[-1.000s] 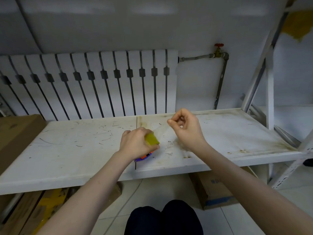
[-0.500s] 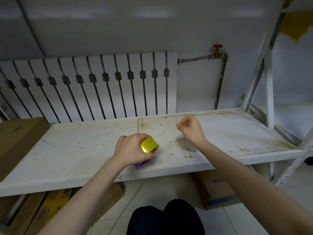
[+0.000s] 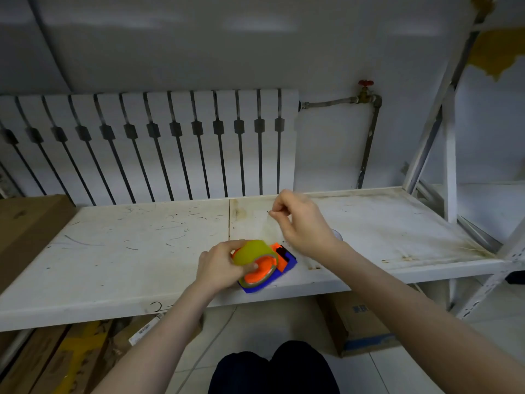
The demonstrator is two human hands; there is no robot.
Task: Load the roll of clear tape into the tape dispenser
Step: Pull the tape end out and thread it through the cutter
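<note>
The roll of clear tape (image 3: 251, 252) looks yellowish and sits around the orange hub of the tape dispenser (image 3: 287, 265), whose base is blue. It rests near the front edge of the white shelf (image 3: 113, 265). My left hand (image 3: 220, 267) grips the roll and dispenser from the left. My right hand (image 3: 302, 223) is raised behind and to the right, its fingers pinching the free end of the tape. A faint clear strip (image 3: 270, 228) runs from the roll up to those fingers.
A white radiator (image 3: 147, 143) stands behind the shelf, with a pipe and red valve (image 3: 366, 86) to its right. A cardboard box (image 3: 25, 223) sits at the shelf's left end. More boxes (image 3: 360, 322) lie on the floor underneath. A shelf upright (image 3: 449, 155) rises at right.
My left hand has turned the roll and dispenser so the orange hub and blue base show. My right hand has lifted, drawing the tape end away from the roll.
</note>
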